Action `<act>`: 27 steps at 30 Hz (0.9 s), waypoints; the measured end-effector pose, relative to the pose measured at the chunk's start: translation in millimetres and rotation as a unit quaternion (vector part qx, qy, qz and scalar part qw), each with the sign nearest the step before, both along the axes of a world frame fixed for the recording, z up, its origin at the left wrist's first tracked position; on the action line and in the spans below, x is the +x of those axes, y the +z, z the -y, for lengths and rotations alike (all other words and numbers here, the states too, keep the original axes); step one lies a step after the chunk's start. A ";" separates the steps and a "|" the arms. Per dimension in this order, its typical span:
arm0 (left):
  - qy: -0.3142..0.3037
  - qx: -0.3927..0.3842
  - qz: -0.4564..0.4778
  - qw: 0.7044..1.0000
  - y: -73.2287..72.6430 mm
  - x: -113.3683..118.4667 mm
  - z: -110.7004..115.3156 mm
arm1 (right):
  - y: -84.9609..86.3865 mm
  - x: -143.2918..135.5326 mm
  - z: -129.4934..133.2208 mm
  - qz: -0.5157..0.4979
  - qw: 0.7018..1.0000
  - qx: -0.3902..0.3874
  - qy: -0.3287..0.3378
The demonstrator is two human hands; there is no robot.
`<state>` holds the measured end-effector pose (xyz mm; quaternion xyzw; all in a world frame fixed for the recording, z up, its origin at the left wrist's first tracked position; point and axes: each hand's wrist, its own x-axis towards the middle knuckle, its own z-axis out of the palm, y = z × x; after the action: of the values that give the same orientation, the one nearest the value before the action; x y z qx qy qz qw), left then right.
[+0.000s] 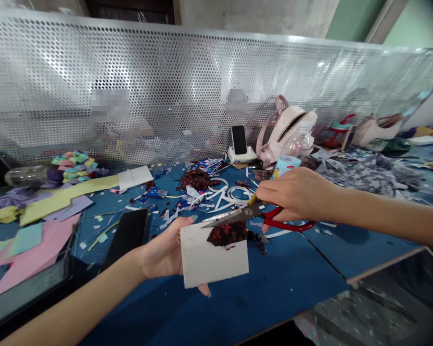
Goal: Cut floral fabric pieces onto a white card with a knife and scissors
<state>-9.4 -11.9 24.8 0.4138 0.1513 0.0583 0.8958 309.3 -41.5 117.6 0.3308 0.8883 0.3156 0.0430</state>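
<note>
My left hand (168, 250) grips a white rectangular card (205, 266) by its left side, fingers behind it and the thumb at the upper edge. A piece of dark fabric with a red floral pattern (228, 234) lies over the card's upper right part. My right hand (292, 194) is closed on a pair of scissors with red handles (281, 222). Their blades point left, along the card's top edge and just above the fabric. How far the blades are parted is hard to make out.
White strips (234, 194) and fabric scraps litter the blue table (274, 288). A dark phone (128, 235) and coloured paper (39, 254) lie left. Behind are a phone on a stand (238, 139), a pale backpack (283, 127) and a perforated metal partition (187, 86).
</note>
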 end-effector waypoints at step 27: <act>0.053 -0.064 0.023 0.996 -9.9 8.4 1.3 | -25.7 -71.8 -24.3 -0.525 0.696 -0.490 0.002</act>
<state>-1.0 -13.2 14.9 0.3453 0.1562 0.1054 0.9194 237.5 -17.2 91.9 0.3728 0.7962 -0.3893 -0.2749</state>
